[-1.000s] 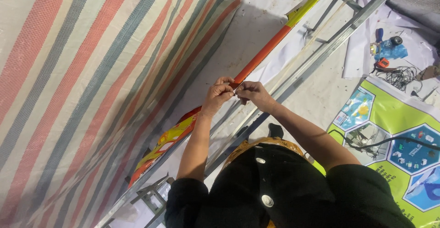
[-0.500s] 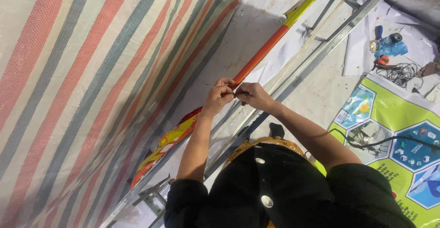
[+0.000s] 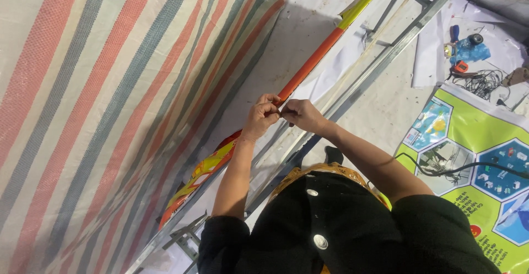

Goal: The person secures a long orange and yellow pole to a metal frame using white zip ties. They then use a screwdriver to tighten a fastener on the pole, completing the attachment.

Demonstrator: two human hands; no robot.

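We see both hands meeting on a long folded banner edge, orange-red turning yellow further up (image 3: pixel 308 67), which runs diagonally beside a long grey metal frame rail (image 3: pixel 386 59). Our left hand (image 3: pixel 262 117) has its fingers closed in a pinch on the edge; our right hand (image 3: pixel 300 114) pinches the same spot from the other side, fingertips nearly touching. Whether something small sits between them we cannot tell. A striped red, grey and white woven tarpaulin (image 3: pixel 93 114) lies to the left; a green printed poster (image 3: pixel 468 142) and a blue tool (image 3: pixel 471 48) lie to the right. We judge the work goes best with the fold kept taut and the pinch held close to the rail.
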